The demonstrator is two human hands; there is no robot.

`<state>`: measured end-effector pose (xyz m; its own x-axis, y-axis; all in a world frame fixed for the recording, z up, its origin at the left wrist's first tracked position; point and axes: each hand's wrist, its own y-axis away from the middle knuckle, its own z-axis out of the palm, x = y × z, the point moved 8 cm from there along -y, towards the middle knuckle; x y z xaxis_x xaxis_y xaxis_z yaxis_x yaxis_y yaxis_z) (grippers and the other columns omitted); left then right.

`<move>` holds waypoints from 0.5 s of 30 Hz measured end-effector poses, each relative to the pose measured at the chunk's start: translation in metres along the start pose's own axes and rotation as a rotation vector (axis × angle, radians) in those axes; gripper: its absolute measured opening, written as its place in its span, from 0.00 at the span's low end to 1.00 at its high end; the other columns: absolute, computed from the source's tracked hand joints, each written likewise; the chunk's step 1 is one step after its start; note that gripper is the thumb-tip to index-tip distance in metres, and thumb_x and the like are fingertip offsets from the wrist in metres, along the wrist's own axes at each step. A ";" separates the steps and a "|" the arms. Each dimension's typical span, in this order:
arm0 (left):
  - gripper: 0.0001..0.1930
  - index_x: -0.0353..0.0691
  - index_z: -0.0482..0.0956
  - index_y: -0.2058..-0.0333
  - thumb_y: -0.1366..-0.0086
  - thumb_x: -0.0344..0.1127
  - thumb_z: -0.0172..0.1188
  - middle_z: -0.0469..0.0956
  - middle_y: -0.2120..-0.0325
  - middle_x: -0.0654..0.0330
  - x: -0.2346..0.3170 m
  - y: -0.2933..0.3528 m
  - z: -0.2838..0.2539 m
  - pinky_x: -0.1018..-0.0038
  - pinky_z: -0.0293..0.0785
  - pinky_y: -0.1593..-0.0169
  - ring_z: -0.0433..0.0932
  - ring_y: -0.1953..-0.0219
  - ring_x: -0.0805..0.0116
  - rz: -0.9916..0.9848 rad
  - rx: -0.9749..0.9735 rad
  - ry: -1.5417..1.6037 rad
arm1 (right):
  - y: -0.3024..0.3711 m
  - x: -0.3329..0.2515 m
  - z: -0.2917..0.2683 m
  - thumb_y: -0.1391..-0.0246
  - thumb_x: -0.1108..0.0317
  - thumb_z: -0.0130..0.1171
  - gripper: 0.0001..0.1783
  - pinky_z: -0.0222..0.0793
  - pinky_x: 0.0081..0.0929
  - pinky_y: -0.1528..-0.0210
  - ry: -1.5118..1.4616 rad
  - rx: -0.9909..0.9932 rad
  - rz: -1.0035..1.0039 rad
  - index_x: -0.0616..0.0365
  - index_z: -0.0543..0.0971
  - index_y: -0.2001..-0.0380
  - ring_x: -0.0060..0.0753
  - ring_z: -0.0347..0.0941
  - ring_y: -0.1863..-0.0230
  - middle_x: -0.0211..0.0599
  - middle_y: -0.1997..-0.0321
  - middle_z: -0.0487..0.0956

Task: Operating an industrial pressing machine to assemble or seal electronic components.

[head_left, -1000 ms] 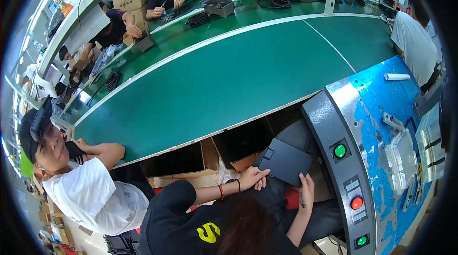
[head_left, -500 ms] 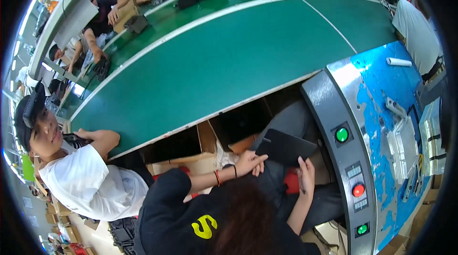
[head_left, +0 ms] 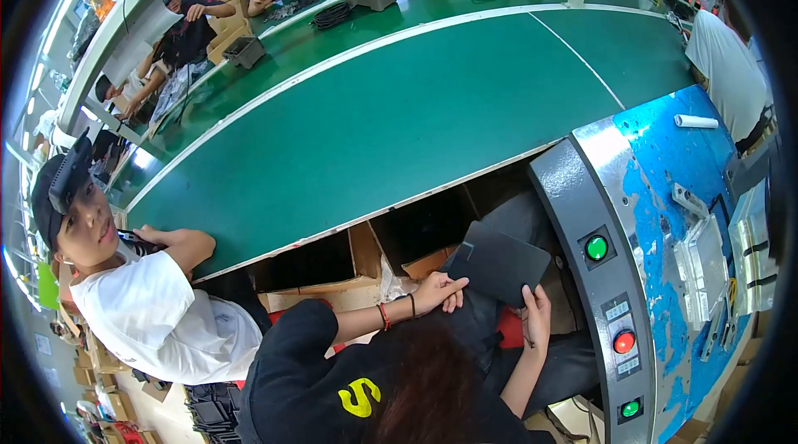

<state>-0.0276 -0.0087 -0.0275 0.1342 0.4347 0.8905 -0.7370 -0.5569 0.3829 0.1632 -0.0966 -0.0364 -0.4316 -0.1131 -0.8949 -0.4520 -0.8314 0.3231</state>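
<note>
**Panel held low, both hands on it**

- We see the panel (head_left: 499, 261), dark, flat and rounded at the corners, below the near edge of the green tabletop (head_left: 399, 128), tilted over the lap. It does not touch the tabletop.
- Right hand (head_left: 536, 315): grip pressed onto the panel's near edge, fingers running up behind it. It seems to carry the weight.
- Left hand (head_left: 440, 290): fingers half curled, tips against the panel's left corner. The thumb is hidden, so we cannot tell whether this grip pinches the panel or only steadies it.
- Change over the last second: little. The panel has stayed in the same place between the same two hands. The left hand has crept slightly closer to the corner. Most of the apparent shift is the head turning, which brings more of the tabletop's far edge into view.
- Our reading: the work is at a pause, with the panel being held rather than set down anywhere.

Around it:
- An open cardboard box (head_left: 332, 265) sits under the tabletop's near edge, just left of the left hand.
- Right of the panel is a grey console with a green button (head_left: 596, 247) above a red button (head_left: 623, 342).
- A co-worker in a white shirt (head_left: 150, 311) leans on the tabletop's near left corner, well apart from the panel.
</note>
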 end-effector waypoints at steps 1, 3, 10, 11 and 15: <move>0.27 0.34 0.75 0.84 0.33 0.48 0.45 0.73 0.89 0.62 0.000 -0.001 -0.001 0.84 0.64 0.84 0.70 0.89 0.77 -0.001 0.004 0.001 | 0.002 -0.003 0.004 0.43 0.65 0.51 0.13 0.70 0.19 0.69 -0.040 -0.031 0.002 0.60 0.72 0.56 0.18 0.72 0.72 0.28 0.66 0.77; 0.27 0.34 0.75 0.84 0.34 0.49 0.46 0.73 0.89 0.62 0.003 -0.003 -0.001 0.84 0.65 0.84 0.70 0.89 0.77 0.015 -0.024 -0.004 | 0.004 -0.007 0.012 0.43 0.65 0.51 0.13 0.70 0.19 0.68 -0.106 -0.047 0.043 0.59 0.73 0.57 0.19 0.73 0.70 0.27 0.66 0.77; 0.28 0.33 0.76 0.84 0.34 0.50 0.46 0.73 0.89 0.61 0.007 -0.001 -0.002 0.84 0.64 0.84 0.69 0.89 0.78 -0.010 0.026 -0.007 | 0.001 -0.005 0.006 0.43 0.66 0.51 0.11 0.71 0.20 0.67 0.011 -0.072 0.052 0.58 0.73 0.58 0.19 0.72 0.66 0.29 0.62 0.76; 0.27 0.33 0.76 0.84 0.34 0.50 0.46 0.73 0.89 0.61 0.009 -0.001 0.000 0.84 0.65 0.84 0.69 0.89 0.78 0.009 0.000 -0.029 | 0.002 -0.002 0.006 0.43 0.66 0.51 0.11 0.71 0.20 0.67 0.011 -0.070 0.051 0.58 0.73 0.58 0.19 0.72 0.66 0.29 0.62 0.76; 0.27 0.33 0.75 0.84 0.34 0.49 0.46 0.73 0.89 0.61 0.008 0.001 0.003 0.84 0.63 0.84 0.70 0.90 0.77 -0.018 0.037 -0.022 | 0.005 0.004 0.002 0.42 0.66 0.50 0.13 0.71 0.20 0.67 -0.140 -0.028 0.083 0.60 0.72 0.56 0.19 0.73 0.67 0.30 0.62 0.77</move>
<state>-0.0250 -0.0082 -0.0189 0.1617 0.4292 0.8886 -0.7097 -0.5751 0.4069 0.1576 -0.1002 -0.0373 -0.5722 -0.1072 -0.8131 -0.3889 -0.8374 0.3841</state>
